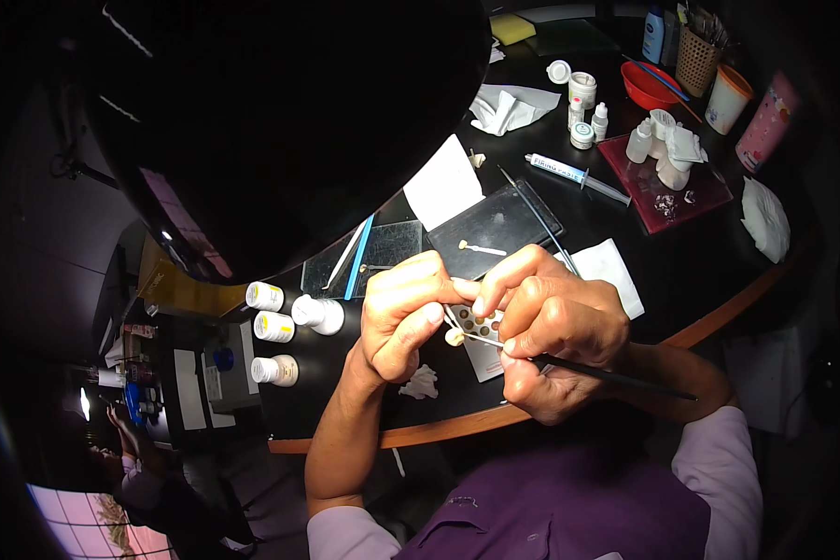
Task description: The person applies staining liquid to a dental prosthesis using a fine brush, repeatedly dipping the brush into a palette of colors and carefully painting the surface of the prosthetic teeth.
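My left hand (403,313) pinches a thin metal tool whose tip carries a small cream, tooth-shaped piece (455,337), held just above the black table. My right hand (555,331) grips a slim black-handled brush (607,373), its tip meeting that small piece; its fingertips also touch the left hand's fingers. Under both hands lies a small white card with a row of round shade wells (481,327). Beyond the hands a black mixing tile (504,224) holds another small tool with a cream blob.
Three white bottles with yellow labels (275,327) lie left of the hands. A crumpled tissue (422,383) lies near the table edge (457,427). A syringe (579,177), small jars, a red bowl (649,86) and a maroon tray (663,187) stand further back right. A large dark shape (280,121) covers the upper left.
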